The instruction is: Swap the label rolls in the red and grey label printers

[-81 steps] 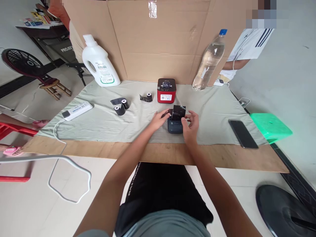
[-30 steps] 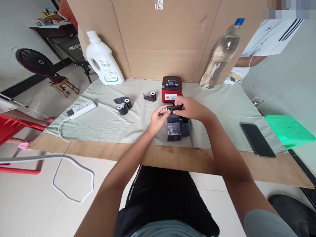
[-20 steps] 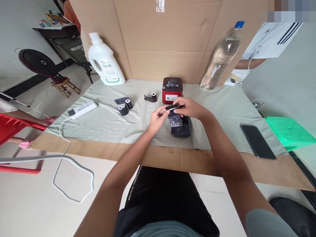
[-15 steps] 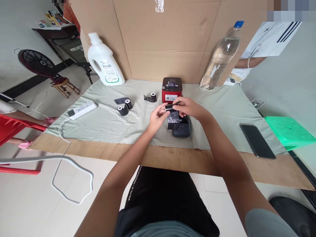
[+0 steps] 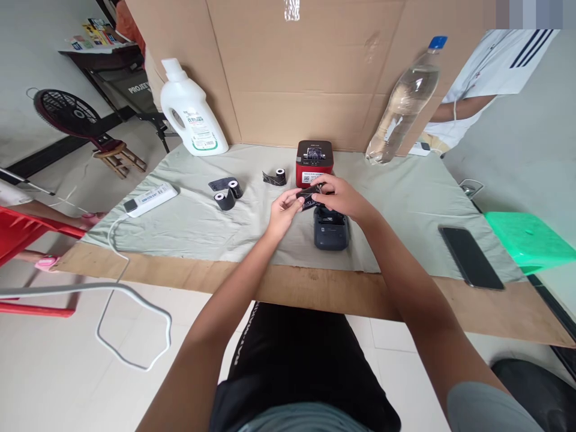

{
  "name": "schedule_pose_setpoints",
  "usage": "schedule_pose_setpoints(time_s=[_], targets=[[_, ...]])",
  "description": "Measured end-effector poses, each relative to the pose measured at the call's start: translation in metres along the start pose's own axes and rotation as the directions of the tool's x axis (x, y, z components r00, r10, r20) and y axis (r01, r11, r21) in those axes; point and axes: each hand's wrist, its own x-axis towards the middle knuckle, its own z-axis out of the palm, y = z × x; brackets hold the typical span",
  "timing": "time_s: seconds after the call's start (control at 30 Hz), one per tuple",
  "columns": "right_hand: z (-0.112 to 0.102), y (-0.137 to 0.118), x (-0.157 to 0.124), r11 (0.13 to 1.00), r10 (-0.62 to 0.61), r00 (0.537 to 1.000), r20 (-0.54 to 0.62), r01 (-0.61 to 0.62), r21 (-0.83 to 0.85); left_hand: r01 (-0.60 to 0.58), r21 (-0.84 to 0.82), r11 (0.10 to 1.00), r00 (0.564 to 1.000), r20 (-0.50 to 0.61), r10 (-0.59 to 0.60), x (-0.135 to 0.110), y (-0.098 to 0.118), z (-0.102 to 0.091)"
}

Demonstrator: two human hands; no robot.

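Between the fingers of both hands is a black paper roll point(image 5: 308, 197), gripped at its left end by my left hand point(image 5: 284, 210) and at its right end by my right hand point(image 5: 338, 195). Just below them a small dark label printer point(image 5: 331, 230) lies on the cloth, its top partly covered by my right hand. Behind the hands stands a red and black printer point(image 5: 314, 162) with dark paper at its top slot. To the left are a small black roll point(image 5: 275, 177) with a loose tail and a pair of black rolls point(image 5: 227, 195) joined by a strip.
A white jug point(image 5: 192, 114) and a tilted water bottle point(image 5: 405, 105) stand by the cardboard backing point(image 5: 306, 72). A power strip point(image 5: 150, 200) lies left, a phone point(image 5: 470, 257) right. Beyond the table are a green stool point(image 5: 528, 240), a fan point(image 5: 67, 114) and other people.
The roll's loose flap, which hung over the label printer, is now gathered up at the roll, so more of the printer shows. Both hands keep hold of the roll.
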Motion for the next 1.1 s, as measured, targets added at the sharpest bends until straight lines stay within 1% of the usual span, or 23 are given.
schedule_pose_setpoints(time_s=[0.07, 0.1, 0.2, 0.27, 0.37, 0.53, 0.63, 0.7, 0.77, 0.87, 0.93, 0.97, 1.03, 1.1], targets=[[0.002, 0.0, -0.001, 1.0, 0.028, 1.0, -0.012, -0.028, 0.011, -0.039, -0.034, 0.999, 0.999, -0.005, 0.038, 0.0, 0.001, 0.0], [0.003, 0.0, -0.001, 0.999, 0.026, 1.0, -0.016, -0.026, 0.021, -0.037, -0.043, 0.998, 0.999, -0.003, 0.037, 0.0, 0.001, 0.0], [0.005, 0.001, 0.0, 0.999, -0.017, 1.0, -0.018, 0.018, 0.038, 0.043, -0.033, 0.999, 0.999, 0.032, -0.042, 0.0, 0.002, -0.002], [0.005, 0.002, 0.0, 1.0, -0.017, 1.0, -0.012, 0.017, 0.021, 0.06, -0.015, 0.998, 0.997, 0.054, -0.059, 0.0, 0.001, -0.003], [0.007, 0.003, -0.001, 1.0, 0.011, 0.999, -0.037, -0.012, -0.013, -0.011, 0.008, 1.0, 0.998, 0.059, 0.011, 0.001, -0.002, -0.003], [0.014, 0.005, 0.001, 1.0, 0.031, 0.988, -0.148, -0.03, 0.008, -0.123, 0.07, 0.99, 0.991, 0.059, 0.119, -0.002, -0.01, 0.003], [0.019, 0.008, 0.003, 0.999, 0.039, 0.986, -0.162, -0.04, -0.003, -0.158, 0.19, 0.969, 0.986, 0.074, 0.146, -0.007, -0.01, 0.005], [0.021, 0.011, 0.004, 1.0, 0.03, 0.988, -0.151, -0.03, 0.005, -0.193, 0.317, 0.929, 0.979, 0.128, 0.16, -0.009, -0.005, 0.002], [0.02, 0.012, 0.004, 1.0, -0.006, 0.991, -0.133, 0.01, 0.025, -0.276, 0.424, 0.863, 0.956, 0.215, 0.2, -0.008, 0.003, -0.003], [0.012, 0.01, 0.003, 0.996, -0.083, 0.995, -0.059, 0.085, 0.035, -0.428, 0.467, 0.774, 0.891, 0.361, 0.275, -0.005, 0.016, -0.01], [0.005, 0.005, 0.001, 0.996, -0.085, 0.996, 0.024, 0.085, 0.028, -0.488, 0.456, 0.744, 0.856, 0.419, 0.303, -0.002, 0.022, -0.014], [0.002, 0.003, 0.0, 0.997, -0.073, 0.995, 0.066, 0.071, 0.029, -0.5, 0.455, 0.737, 0.848, 0.429, 0.31, -0.001, 0.024, -0.016], [-0.004, 0.0, -0.001, 0.999, -0.042, 0.99, 0.132, 0.038, 0.034, -0.498, 0.463, 0.733, 0.854, 0.409, 0.321, 0.0, 0.027, -0.018], [-0.006, 0.0, 0.0, 0.999, -0.01, 0.99, 0.142, 0.005, 0.032, -0.477, 0.475, 0.74, 0.871, 0.367, 0.326, 0.0, 0.028, -0.019]])
